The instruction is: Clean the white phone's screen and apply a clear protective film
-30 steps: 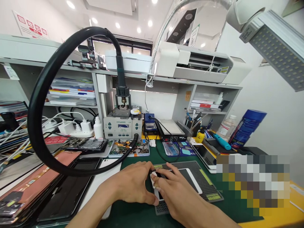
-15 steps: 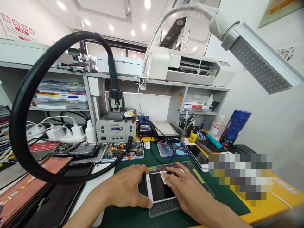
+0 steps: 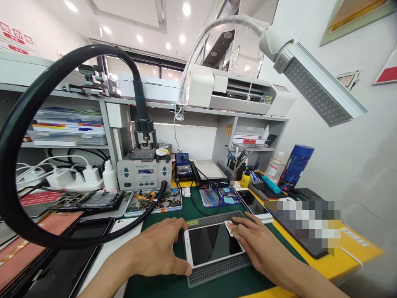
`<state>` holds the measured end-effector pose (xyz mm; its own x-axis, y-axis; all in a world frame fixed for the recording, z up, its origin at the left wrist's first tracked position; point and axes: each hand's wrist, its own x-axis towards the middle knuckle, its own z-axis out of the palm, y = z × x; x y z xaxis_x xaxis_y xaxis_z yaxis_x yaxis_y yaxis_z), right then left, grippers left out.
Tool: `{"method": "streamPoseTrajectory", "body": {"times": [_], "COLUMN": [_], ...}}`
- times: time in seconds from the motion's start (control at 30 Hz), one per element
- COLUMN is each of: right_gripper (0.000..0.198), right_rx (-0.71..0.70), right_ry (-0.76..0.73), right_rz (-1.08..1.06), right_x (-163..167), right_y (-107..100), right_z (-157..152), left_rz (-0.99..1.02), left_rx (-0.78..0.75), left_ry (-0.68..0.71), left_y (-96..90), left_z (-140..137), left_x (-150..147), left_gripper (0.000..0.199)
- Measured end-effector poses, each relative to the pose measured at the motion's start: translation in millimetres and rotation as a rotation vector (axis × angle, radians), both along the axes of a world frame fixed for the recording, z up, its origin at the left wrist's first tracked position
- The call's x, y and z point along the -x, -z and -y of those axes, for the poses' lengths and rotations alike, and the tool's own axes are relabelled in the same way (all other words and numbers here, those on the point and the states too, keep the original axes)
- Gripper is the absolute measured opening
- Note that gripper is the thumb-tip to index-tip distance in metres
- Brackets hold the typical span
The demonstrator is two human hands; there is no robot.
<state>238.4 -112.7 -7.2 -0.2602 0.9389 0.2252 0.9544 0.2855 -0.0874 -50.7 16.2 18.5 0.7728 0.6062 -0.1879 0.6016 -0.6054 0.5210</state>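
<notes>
While R hand (image 3: pixel 263 244) is pressing a white pad (image 3: pixel 228 228) near the 2 o'clock corner of the phone (image 3: pixel 214 246), it's working well away from the 9 o'clock end it was covering 1 s ago. Meaning: most of the dark screen is now showing, so the pad's pass along the glass is looking nearly complete (judgement). R fingertips are bunching on the pad; thumb is staying hidden, so can't tell if pinching or only pressing. L hand (image 3: pixel 158 244) isn't shifting much: thumb & forefinger are spreading wide, bracketing the 9 o'clock end, prob. steadying it. Phone is lying face up on the perforated grey mat (image 3: pixel 217 269), atop the green bench mat (image 3: pixel 149 285). 2nd phone (image 3: pixel 252 203) is lying apart, approx. 1–2 o'clock; parts tray (image 3: pixel 173 208) is sitting approx. 10 o'clock.
</notes>
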Motion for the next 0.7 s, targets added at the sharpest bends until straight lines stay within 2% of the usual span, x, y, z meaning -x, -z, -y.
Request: {"method": "streamPoseTrajectory", "body": {"times": [0.23,0.47,0.7], "right_gripper": [0.029,0.030,0.031], "right_rx": [-0.032,0.029,0.021], "right_ry": [-0.009,0.009,-0.025], "right_rz": [-0.002,0.035,0.030], "right_x": [-6.5,-5.4,-4.1], "right_y": [2.1,-2.2,-1.4], "right_z": [7.1,12.0,11.1], "left_rz": [0.019,-0.006,-0.005], "left_rx": [-0.006,0.015,0.010], "left_ry": [0.002,-0.004,-0.007], "left_y": [0.5,-4.8,-2.1], "left_z": [0.0,1.6,0.4], "left_x": [0.2,0.1,0.0], "left_gripper": [0.057,0.060,0.061]}}
